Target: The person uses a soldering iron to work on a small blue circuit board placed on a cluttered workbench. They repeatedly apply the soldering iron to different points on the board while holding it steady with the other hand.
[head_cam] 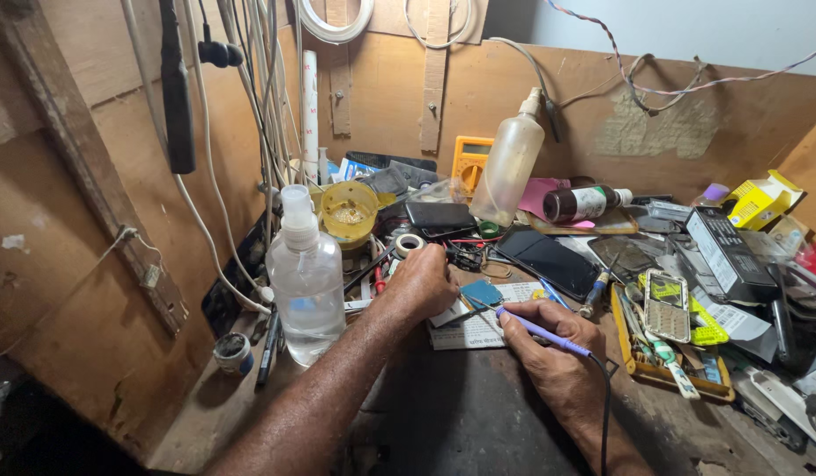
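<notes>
Hands over blue circuit board (481,293), right hand (549,344) gripping purple soldering iron (542,331).

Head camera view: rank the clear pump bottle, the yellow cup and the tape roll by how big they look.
1. Clear pump bottle, though it sits nearest the camera.
2. Yellow cup.
3. Tape roll, by the left hand.

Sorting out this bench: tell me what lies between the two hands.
In the head view, a small blue board on a printed paper lies between the left hand and right hand.
</notes>
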Demonstrator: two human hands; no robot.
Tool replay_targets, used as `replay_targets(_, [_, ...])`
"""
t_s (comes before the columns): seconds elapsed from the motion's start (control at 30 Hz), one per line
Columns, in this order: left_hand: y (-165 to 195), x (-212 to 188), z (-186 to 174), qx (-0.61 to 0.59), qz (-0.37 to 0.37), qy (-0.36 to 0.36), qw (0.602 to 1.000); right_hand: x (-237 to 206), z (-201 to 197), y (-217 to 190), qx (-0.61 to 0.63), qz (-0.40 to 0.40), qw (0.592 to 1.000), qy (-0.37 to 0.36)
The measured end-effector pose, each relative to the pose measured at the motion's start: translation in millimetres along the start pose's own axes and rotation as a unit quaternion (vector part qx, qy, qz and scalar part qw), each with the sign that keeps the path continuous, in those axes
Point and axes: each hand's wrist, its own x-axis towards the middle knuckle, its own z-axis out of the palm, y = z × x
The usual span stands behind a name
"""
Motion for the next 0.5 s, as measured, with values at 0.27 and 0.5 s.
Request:
replay_targets(0.27, [1.7, -3.5, -3.1, -0.008, 0.005, 0.005, 1.000, -0.1, 0.2, -1.6, -0.016, -0.017, 1.000, 0.000])
replay_targets(0.5, [-0.6, -1.3, -1.2, -0.007, 0.017, -0.002, 1.000, 0.2, -0.5, -1.9, -0.016, -0.012, 1.000, -0.004])
